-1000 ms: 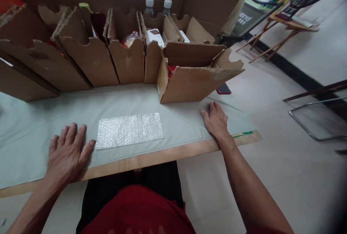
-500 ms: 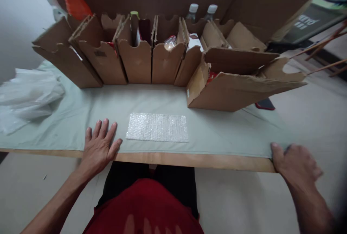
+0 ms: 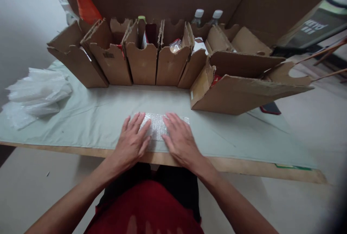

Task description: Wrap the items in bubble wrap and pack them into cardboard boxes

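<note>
The left hand (image 3: 131, 142) and right hand (image 3: 182, 143) are lying palm-down, fingers extended, thumbs apart. The bubble-wrap sheet (image 3: 156, 126) is lying beneath both hands' fingers, its middle showing between them.

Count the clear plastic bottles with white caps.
2. One clear, white-capped plastic bottle and the right-hand bottle beside it; only their tops show, beyond the row of brown cardboard boxes. More may be hidden in or behind the boxes.
</note>
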Tool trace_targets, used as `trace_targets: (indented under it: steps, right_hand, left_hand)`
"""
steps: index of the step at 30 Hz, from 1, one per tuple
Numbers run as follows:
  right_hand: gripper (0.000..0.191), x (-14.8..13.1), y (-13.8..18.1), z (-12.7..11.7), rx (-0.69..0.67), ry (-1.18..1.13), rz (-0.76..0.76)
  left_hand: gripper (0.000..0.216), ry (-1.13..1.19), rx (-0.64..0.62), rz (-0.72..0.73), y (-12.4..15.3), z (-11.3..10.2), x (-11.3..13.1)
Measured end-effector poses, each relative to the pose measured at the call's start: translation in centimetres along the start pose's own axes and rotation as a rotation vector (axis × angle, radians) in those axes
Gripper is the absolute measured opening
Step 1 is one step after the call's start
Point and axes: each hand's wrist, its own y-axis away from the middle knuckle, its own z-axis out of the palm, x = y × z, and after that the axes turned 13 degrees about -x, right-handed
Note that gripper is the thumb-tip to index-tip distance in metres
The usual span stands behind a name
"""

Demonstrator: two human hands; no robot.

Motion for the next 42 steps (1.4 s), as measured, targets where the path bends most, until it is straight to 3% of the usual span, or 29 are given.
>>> trace_targets:
  steps: [3, 7, 12, 17, 23, 27, 30, 34, 38, 42]
  right_hand:
    - [0.055, -0.3, -2.4, 1.7, -0.11, -0.014, -0.022]
    - [0.062, 3.8, 1.3, 2.8, -0.101, 0.083, 0.01]
    - [0.065, 9.2, 8.7, 0.5, 0.007, 0.165, 0.004]
    - [0.052, 11.2, 9.2, -1.7, 0.08, 0.259, -0.198]
    - [0.041, 9.9, 5.5, -1.7, 0.054, 0.245, -0.333]
    - [0.028, 8.3, 4.8, -2.2, 0.168, 0.051, -0.333]
    - [0.025, 6.6, 5.2, -3.4, 0.218, -0.175, -0.278]
    - [0.027, 4.3, 6.1, -4.8, 0.167, -0.429, -0.113]
    - [0.029, 2.5, 7.0, -5.7, 0.186, -0.547, -0.018]
    - [0.042, 0.7, 7.4, -6.0, 0.363, -0.343, -0.139]
  left_hand:
    - [0.05, -0.028, -0.122, 0.064, -2.7, 0.9, -0.4]
    - [0.058, -0.016, -0.166, 0.052, -1.5, 2.3, -2.5]
    - [0.065, 0.073, -0.106, 0.037, 0.6, 2.1, -3.5]
    - [0.05, 0.134, -0.026, 0.081, 1.3, 1.2, -3.7]
    - [0.039, 0.142, -0.031, 0.145, 1.3, 1.0, -3.1]
    - [0.047, 0.142, 0.017, 0.133, 1.1, 0.8, -2.8]
    - [0.051, 0.138, 0.048, 0.119, 1.0, 0.8, -2.7]
    - [0.042, 0.14, 0.155, 0.132, 0.5, 1.4, -3.0]
    - [0.049, 0.176, 0.25, 0.146, -2.2, 1.3, -3.8]
    - [0.049, 0.233, 0.369, 0.185, -7.9, 0.1, -4.4]
